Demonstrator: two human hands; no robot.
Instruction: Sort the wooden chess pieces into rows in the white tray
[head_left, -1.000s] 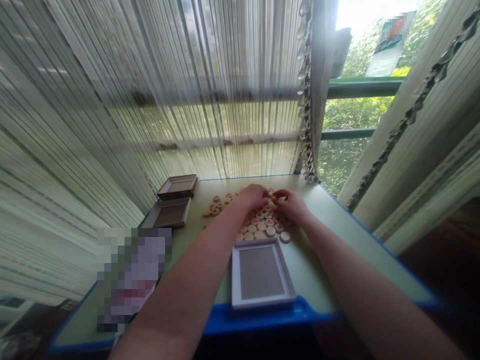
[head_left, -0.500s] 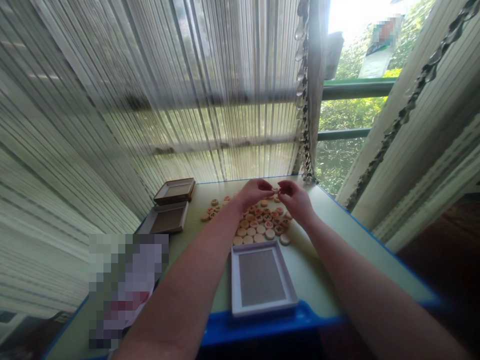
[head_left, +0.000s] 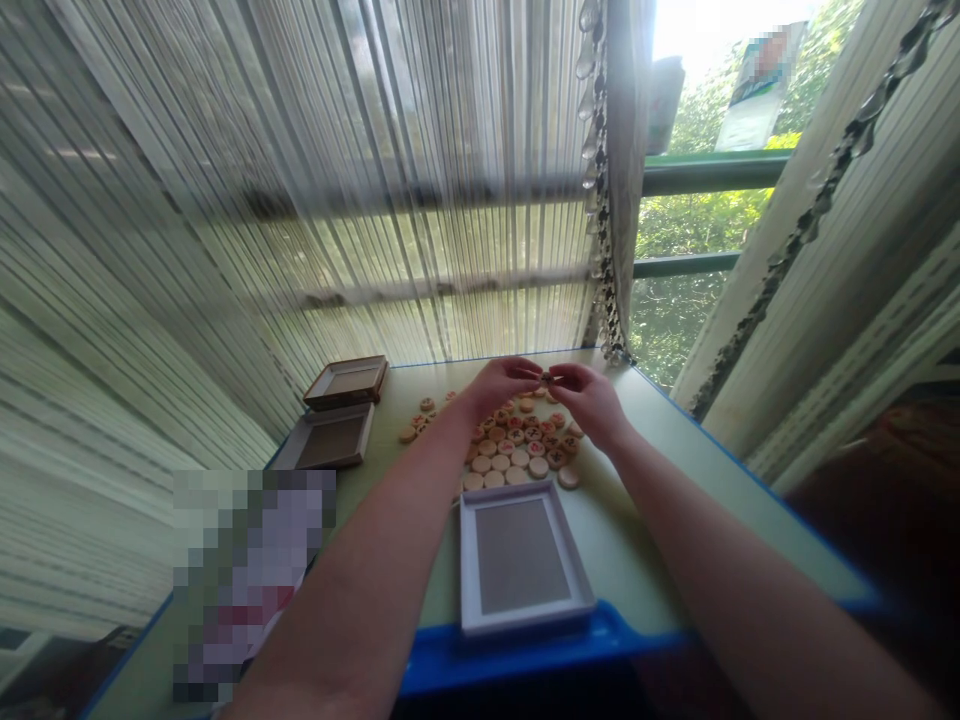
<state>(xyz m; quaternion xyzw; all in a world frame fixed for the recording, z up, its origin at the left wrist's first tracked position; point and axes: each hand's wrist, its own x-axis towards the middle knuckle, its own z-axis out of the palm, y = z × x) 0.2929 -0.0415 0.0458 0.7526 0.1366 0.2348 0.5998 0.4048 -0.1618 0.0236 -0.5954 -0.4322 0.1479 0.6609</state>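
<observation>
Over the far part of the table my left hand [head_left: 506, 385] and my right hand [head_left: 589, 395] meet fingertip to fingertip. Between them is a small round xiangqi piece [head_left: 547, 379], pinched from both sides. Its face is too small to read. Below and around the hands lie many wooden xiangqi pieces [head_left: 517, 458], some showing red or dark characters, others plain side up. Those nearest me form rough rows. My left forearm hides part of the spread.
A shallow white box tray [head_left: 469, 560] sits at the table's near blue edge. Two more open boxes, a brown-rimmed one [head_left: 309, 396] and a pale one [head_left: 365, 440], stand at the far left. A blurred-out packet [head_left: 262, 570] lies left. String curtains [head_left: 420, 150] hang behind.
The piece between my fingertips has turned and now shows darker. Both hands have shifted very slightly left, and the view has moved a little.
</observation>
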